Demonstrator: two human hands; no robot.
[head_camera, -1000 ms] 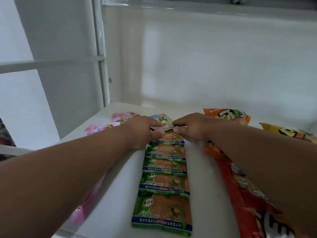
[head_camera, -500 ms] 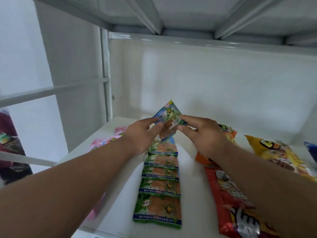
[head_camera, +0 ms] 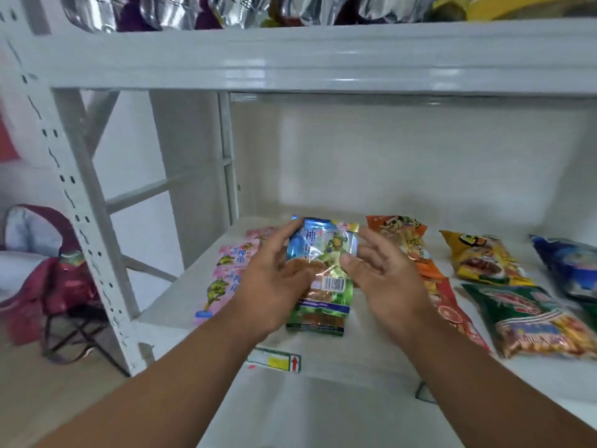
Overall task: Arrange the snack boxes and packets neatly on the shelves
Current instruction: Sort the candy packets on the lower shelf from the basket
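Observation:
A shiny blue-and-green snack packet with a barcode stands tilted up toward me over the middle of the white shelf. My left hand holds its left edge, thumb lying on the front and fingertips at the top left corner. Beside the packet's right edge hovers my right hand, fingers relaxed and spread, its thumb touching the packet. Below the packet the near end of a green packet strip shows on the shelf.
A pink packet strip lies to the left. To the right lie orange, red, yellow, green and blue packets. The upper shelf beam carries foil bags. A maroon bag sits left of the post.
The blue-and-green packet has come up off the far end of the green strip and nearer to me. My view has pulled back out of the shelf. My right hand has loosened its hold.

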